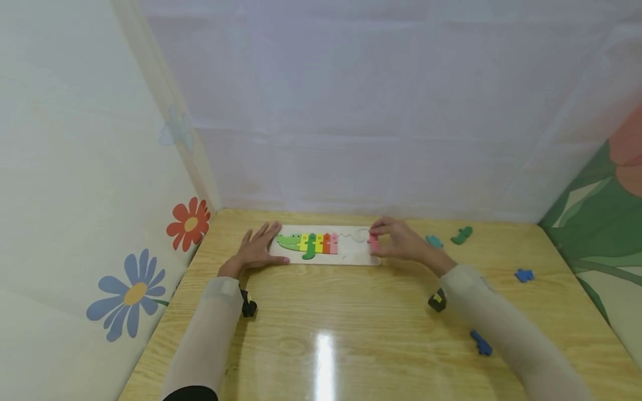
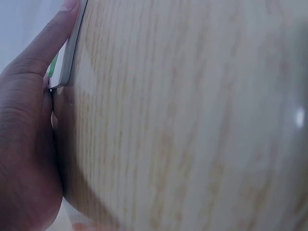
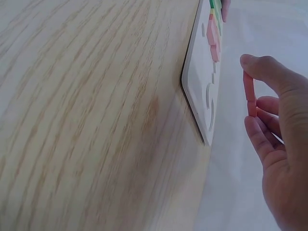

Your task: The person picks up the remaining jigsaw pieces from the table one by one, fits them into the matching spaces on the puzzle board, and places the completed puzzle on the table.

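Note:
A white puzzle board [image 1: 357, 257] lies flat near the table's back, with a crocodile's green head [image 1: 288, 241] and several coloured body pieces fitted at its left. My left hand [image 1: 258, 248] rests at the board's left end, fingers spread along its edge; in the left wrist view the thumb [image 2: 53, 38] lies along the board's front edge. My right hand [image 1: 398, 240] pinches a pink puzzle piece [image 1: 373, 243] between thumb and fingers over the board's right end. From the right wrist, this piece [image 3: 249, 91] stands on edge, raised above the board. Bare recesses show at the board's right half.
To the right lie loose puzzle pieces: a teal one [image 1: 434, 241], a dark green one [image 1: 462, 235], a blue one [image 1: 524, 275] and another blue one [image 1: 481, 342] near my right forearm. A pale cloth wall rises behind the wooden table [image 1: 301, 312].

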The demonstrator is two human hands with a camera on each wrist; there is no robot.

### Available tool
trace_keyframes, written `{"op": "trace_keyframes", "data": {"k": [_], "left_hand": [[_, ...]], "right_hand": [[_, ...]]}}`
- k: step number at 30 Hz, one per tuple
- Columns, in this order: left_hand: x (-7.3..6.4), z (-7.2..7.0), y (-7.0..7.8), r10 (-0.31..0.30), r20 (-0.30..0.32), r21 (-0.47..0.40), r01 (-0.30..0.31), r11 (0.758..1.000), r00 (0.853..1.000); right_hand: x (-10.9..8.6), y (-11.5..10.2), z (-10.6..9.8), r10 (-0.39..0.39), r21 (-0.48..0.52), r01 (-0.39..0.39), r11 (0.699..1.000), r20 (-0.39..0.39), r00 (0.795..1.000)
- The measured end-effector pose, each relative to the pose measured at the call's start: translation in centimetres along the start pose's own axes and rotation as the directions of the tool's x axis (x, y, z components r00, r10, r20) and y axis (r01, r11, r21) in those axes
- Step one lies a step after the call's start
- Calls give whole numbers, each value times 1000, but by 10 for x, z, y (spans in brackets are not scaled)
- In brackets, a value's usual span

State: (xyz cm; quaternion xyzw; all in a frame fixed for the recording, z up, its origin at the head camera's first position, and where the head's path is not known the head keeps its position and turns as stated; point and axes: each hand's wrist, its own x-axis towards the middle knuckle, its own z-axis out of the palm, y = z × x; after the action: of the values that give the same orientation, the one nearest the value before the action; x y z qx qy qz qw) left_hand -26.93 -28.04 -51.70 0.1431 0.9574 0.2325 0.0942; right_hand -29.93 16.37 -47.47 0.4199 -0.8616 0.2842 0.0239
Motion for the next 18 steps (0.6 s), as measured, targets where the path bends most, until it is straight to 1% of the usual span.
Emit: {"op": "trace_keyframes", "data": {"k": [11, 18], "left_hand": [[1, 1, -2, -5, 2, 2, 5, 1000, 1000], [1, 1, -2, -5, 2, 0, 5, 1000, 1000]], "right_hand": [[9, -6, 7, 5, 4, -5, 1000, 23, 1000], [16, -6, 14, 0, -1, 0, 1000, 7, 1000]]}}
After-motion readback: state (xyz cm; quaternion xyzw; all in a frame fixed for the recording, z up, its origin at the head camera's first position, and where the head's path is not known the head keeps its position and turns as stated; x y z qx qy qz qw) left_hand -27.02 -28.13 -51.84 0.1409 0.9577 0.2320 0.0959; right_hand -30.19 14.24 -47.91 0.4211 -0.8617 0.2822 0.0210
